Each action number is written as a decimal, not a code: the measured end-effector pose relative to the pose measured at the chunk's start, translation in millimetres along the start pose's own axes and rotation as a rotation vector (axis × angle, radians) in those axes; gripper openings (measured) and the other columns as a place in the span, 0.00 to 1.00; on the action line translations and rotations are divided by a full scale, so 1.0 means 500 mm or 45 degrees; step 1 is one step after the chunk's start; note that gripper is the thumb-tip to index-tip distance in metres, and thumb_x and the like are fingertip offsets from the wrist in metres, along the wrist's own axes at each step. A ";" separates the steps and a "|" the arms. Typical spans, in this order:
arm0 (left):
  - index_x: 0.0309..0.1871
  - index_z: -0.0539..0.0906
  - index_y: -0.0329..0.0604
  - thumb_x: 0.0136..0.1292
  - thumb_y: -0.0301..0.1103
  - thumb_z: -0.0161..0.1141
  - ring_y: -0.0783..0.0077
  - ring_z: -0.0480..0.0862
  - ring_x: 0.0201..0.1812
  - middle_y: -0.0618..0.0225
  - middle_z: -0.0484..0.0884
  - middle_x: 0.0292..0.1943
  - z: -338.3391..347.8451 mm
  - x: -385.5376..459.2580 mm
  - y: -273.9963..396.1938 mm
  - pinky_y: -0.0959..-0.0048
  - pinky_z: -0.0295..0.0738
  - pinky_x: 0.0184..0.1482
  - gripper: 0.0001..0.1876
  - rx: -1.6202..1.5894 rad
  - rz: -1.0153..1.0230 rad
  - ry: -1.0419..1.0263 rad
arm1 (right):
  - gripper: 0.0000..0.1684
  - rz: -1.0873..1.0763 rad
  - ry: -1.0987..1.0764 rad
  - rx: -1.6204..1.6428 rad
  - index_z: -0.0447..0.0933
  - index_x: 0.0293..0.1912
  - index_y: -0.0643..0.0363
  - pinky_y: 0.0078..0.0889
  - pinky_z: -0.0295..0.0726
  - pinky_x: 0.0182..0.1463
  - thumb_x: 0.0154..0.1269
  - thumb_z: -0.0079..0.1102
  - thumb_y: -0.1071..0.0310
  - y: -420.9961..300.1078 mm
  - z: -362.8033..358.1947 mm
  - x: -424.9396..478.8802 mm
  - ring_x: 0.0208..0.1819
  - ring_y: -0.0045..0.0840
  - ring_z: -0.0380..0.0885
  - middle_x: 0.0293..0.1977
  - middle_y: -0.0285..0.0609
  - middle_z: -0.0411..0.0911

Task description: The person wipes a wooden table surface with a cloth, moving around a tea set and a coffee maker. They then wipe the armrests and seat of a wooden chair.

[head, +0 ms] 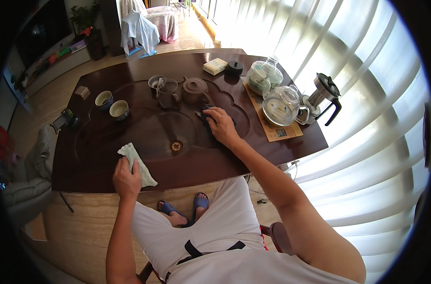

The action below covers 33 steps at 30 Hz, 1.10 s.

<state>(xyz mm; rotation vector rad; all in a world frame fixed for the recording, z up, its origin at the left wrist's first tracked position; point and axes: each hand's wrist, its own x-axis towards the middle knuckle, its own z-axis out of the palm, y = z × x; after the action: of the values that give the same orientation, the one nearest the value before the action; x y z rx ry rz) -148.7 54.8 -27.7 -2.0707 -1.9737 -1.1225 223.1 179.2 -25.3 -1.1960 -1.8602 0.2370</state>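
My left hand [127,177] grips a pale green patterned cloth [139,165] that lies at the near left edge of the dark wooden tea table [105,174]. On the table's recessed tray, my right hand [221,126] is closed over a dark cloth [208,108], partly hidden under the fingers. A brown clay teapot [194,90] stands just beyond the right hand. Left of the teapot are a glass pitcher [167,96] and a tea strainer on its holder [155,83]. Between both hands a round drain [176,146] sits in the tray.
Two patterned cups [104,100] [119,110] stand at the left, near a small wooden block [82,92]. At the right, a glass kettle [282,106] and a second glass vessel [263,76] rest on a board [284,132], beside a black-handled pot [322,96]. A black lidded jar [234,67] is behind.
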 end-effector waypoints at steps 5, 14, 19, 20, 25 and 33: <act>0.42 0.78 0.33 0.77 0.35 0.61 0.37 0.84 0.43 0.48 0.83 0.40 0.003 0.005 0.001 0.46 0.80 0.43 0.12 -0.027 -0.036 -0.031 | 0.15 -0.074 0.020 0.006 0.86 0.55 0.62 0.49 0.80 0.66 0.71 0.64 0.75 -0.017 0.079 0.036 0.62 0.51 0.80 0.57 0.53 0.84; 0.42 0.78 0.33 0.78 0.36 0.61 0.35 0.83 0.44 0.46 0.82 0.41 0.000 0.003 -0.009 0.46 0.79 0.44 0.13 -0.051 -0.006 0.017 | 0.16 -0.118 -0.400 -0.054 0.87 0.53 0.59 0.47 0.81 0.65 0.66 0.65 0.78 -0.005 -0.103 -0.012 0.60 0.49 0.81 0.54 0.49 0.85; 0.43 0.78 0.32 0.79 0.36 0.61 0.35 0.83 0.45 0.45 0.83 0.42 -0.001 -0.002 -0.001 0.46 0.79 0.45 0.13 -0.033 -0.005 -0.002 | 0.16 0.119 -0.333 -0.084 0.87 0.51 0.58 0.46 0.80 0.64 0.65 0.65 0.79 -0.037 -0.207 -0.107 0.58 0.48 0.82 0.52 0.47 0.85; 0.43 0.79 0.32 0.79 0.36 0.61 0.35 0.83 0.45 0.45 0.83 0.42 -0.003 -0.003 0.000 0.46 0.79 0.45 0.13 -0.036 -0.010 0.005 | 0.15 0.159 -0.259 -0.010 0.87 0.51 0.58 0.46 0.80 0.64 0.65 0.65 0.79 -0.050 -0.202 -0.120 0.58 0.47 0.82 0.51 0.47 0.85; 0.47 0.81 0.32 0.80 0.38 0.60 0.34 0.84 0.46 0.44 0.85 0.43 0.007 -0.001 -0.010 0.46 0.79 0.46 0.14 -0.038 -0.055 0.026 | 0.17 0.053 0.131 0.015 0.85 0.52 0.56 0.49 0.76 0.61 0.64 0.64 0.81 -0.170 -0.034 -0.166 0.60 0.47 0.79 0.53 0.48 0.82; 0.66 0.83 0.32 0.83 0.40 0.60 0.44 0.90 0.50 0.44 0.90 0.52 0.008 0.012 -0.053 0.58 0.83 0.52 0.21 -0.347 -0.266 0.072 | 0.14 0.206 0.408 0.557 0.82 0.54 0.62 0.46 0.79 0.59 0.72 0.60 0.81 -0.296 0.196 -0.037 0.55 0.48 0.80 0.51 0.50 0.80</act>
<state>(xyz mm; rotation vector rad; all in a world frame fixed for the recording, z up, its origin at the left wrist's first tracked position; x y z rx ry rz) -171.0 66.4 -38.9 -1.9541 -2.1550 -1.5509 57.4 115.7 -9.2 -1.0088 -1.3483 0.4850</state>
